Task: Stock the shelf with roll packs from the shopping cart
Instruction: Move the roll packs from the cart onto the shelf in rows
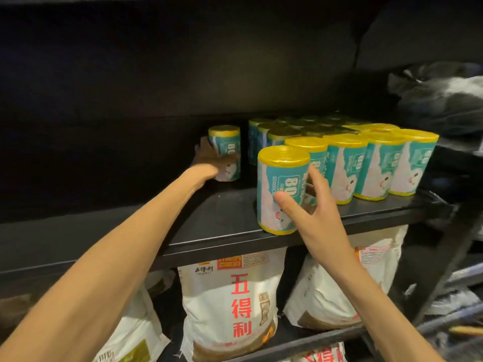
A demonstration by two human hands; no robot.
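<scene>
The stocking looks well advanced, judging by the block of roll packs (347,150) already standing upright in rows on the right part of the black shelf (222,218); two more are being set down at this moment, and how many remain cannot be told, since the shopping cart is out of view. The left hand (209,159) reaches deep towards the back, fingers wrapped round the lower side of a far roll pack (225,152) that stands apart from the block with a dark gap between them; the right hand (313,205) holds a near roll pack (282,189) at the front edge, thumb across its label and fingers curled behind, just beside the front row. The left stretch of the shelf lies dark, apparently with room to fill. Below, large white sacks (230,304) with red characters sit on a lower shelf; a bundle of dark plastic (439,95) lies at upper right, well clear of the placing; nothing visible blocks either hand.
</scene>
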